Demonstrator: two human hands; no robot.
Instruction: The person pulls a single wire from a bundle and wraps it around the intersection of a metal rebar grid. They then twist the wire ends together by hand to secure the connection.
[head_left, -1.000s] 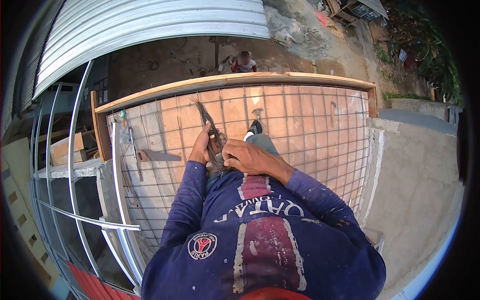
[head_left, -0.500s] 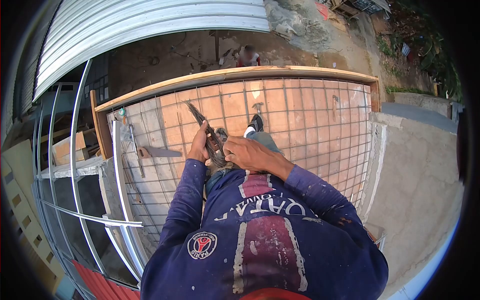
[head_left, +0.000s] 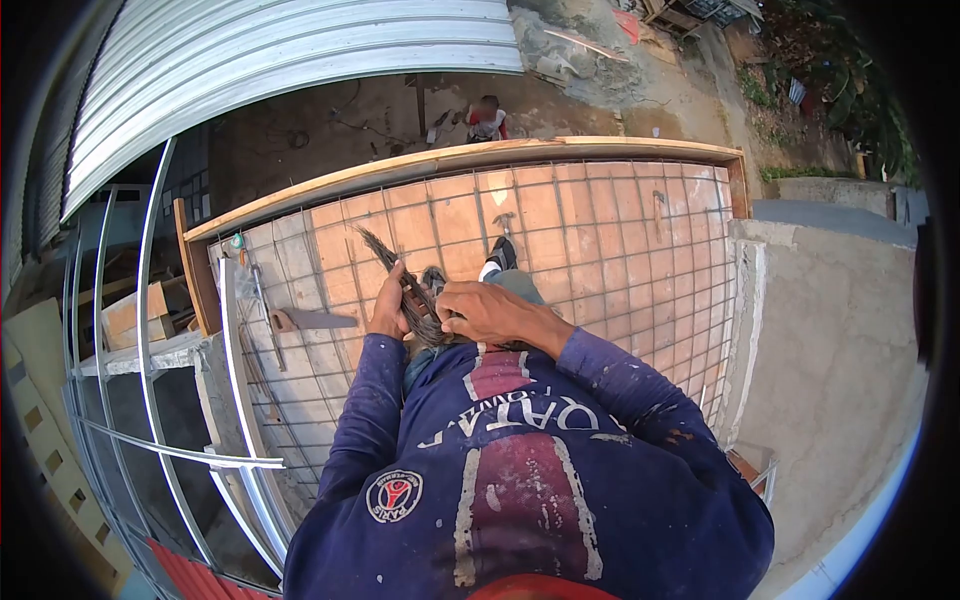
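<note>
Wire bundle (head_left: 383, 256), where does it sit in the frame?

Just left of centre. It is a dark sheaf of thin tie wires that runs slanting from the upper left down to the chest of the person's blue shirt (head_left: 520, 480), with its loose ends fanned out above the fist.

Which hand has it?

The left hand (head_left: 388, 308) is wrapped tight around the middle of the wire bundle, fingers closed on it. The right hand (head_left: 492, 313) comes in from the right with its fingers curled against the lower part of the same bundle. Its back faces the camera, so I cannot tell whether it pinches a strand or only rests there.

What lies under the hands?

A rebar mesh (head_left: 620, 260) spread over reddish formwork panels, edged along the top by a wooden form board (head_left: 450, 158). One dark shoe (head_left: 503, 254) stands on the mesh just above the hands, and a hammer (head_left: 503, 221) lies just beyond it.

Anything to the left?

A handsaw (head_left: 312, 320) lies flat on the mesh, near the left hand but apart from it. A corrugated metal roof (head_left: 280, 50) fills the upper left, and another person (head_left: 485, 120) is on the ground at top centre, beyond the board.
</note>
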